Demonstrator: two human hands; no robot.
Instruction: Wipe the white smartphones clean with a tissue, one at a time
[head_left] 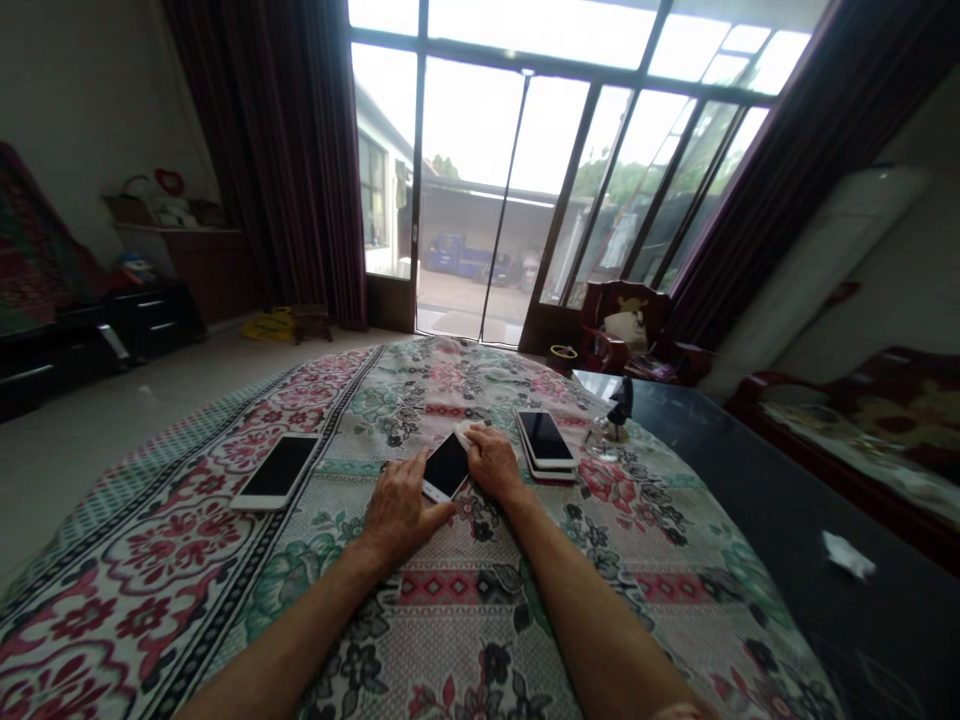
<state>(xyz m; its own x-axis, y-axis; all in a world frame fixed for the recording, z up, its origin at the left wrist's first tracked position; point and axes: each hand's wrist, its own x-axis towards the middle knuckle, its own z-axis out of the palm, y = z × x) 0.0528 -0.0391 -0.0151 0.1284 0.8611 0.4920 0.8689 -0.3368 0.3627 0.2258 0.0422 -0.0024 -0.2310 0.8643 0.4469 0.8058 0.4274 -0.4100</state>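
– Since the screen of that white-framed smartphone is dark, can you read a brand anywhere on its frame?

– Any marks there are too small for me to make out. It lies aslant near the middle of the tabletop, between the two hands.

– How is it held?

– The left hand grips its left side, fingers bent along the edge, thumb stretched out by the near corner. The right hand is curled closed on a white tissue, pressed to the far right edge.

– And the room around them?

– A stretch of cloth separates the left hand from a white phone, well apart. A two-deep phone stack sits just beside the right hand, untouched. Past that, near the rim, stands a clear rounded container, its dark upper part blurred.

– What about the surfaces?

– The floral tablecloth looks woven, with red, green and charcoal flowers, dotted dark bands and a curving edge. Alongside, a smooth dark side table carries a crumpled white paper.
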